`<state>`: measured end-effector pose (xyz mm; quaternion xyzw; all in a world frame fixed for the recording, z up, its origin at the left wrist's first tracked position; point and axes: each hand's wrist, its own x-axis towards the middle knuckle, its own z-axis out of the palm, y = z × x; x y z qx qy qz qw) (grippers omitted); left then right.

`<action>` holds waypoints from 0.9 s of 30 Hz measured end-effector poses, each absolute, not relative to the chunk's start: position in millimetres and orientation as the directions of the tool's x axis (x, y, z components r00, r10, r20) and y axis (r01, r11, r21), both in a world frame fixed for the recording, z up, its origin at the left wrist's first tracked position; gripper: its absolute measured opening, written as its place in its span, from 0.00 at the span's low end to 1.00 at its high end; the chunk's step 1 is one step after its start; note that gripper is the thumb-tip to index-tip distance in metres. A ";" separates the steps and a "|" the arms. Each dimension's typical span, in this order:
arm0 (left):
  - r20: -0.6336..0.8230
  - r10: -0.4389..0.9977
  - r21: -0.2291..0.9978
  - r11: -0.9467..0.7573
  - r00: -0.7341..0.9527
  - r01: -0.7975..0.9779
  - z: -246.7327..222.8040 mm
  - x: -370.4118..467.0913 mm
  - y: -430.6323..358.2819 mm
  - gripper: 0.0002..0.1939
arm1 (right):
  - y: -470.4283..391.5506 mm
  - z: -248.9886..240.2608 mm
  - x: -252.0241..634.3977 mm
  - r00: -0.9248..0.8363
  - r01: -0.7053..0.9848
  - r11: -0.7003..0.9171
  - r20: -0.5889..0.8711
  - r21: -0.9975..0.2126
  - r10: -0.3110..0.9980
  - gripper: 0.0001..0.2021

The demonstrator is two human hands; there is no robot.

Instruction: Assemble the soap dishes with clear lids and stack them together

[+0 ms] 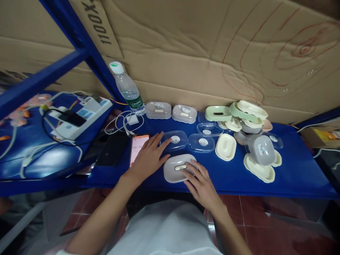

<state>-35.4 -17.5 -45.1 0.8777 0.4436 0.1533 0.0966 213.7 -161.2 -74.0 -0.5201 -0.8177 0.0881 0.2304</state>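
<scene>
In front of me on the blue table lies a grey soap dish [170, 175] with a cream oval piece [181, 167] in its middle. My right hand [200, 182] rests over the dish's right end, fingers stretched out and touching it near the cream piece. My left hand [150, 156] is spread beside the dish, its fingertips reaching to the left edge of a clear lid [180, 141] with a round label. To that lid's right is a second clear lid [195, 144]. Under my left hand a phone [136, 148] showing a timer is partly covered.
Two lidded grey dishes [158, 112] stand at the back beside a water bottle [127, 86]. Rightward are a cream dish [225, 147] and a heap of green, cream and grey parts [244, 113]. A power strip [82, 118] with cables lies left, near a blue frame bar [42, 76].
</scene>
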 end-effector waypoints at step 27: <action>0.175 0.760 0.403 -0.635 0.626 0.659 -63.6 -19.9 -87.0 0.36 | -141.7 -73.4 240.6 -0.311 0.765 0.391 0.237 -0.511 0.920 0.45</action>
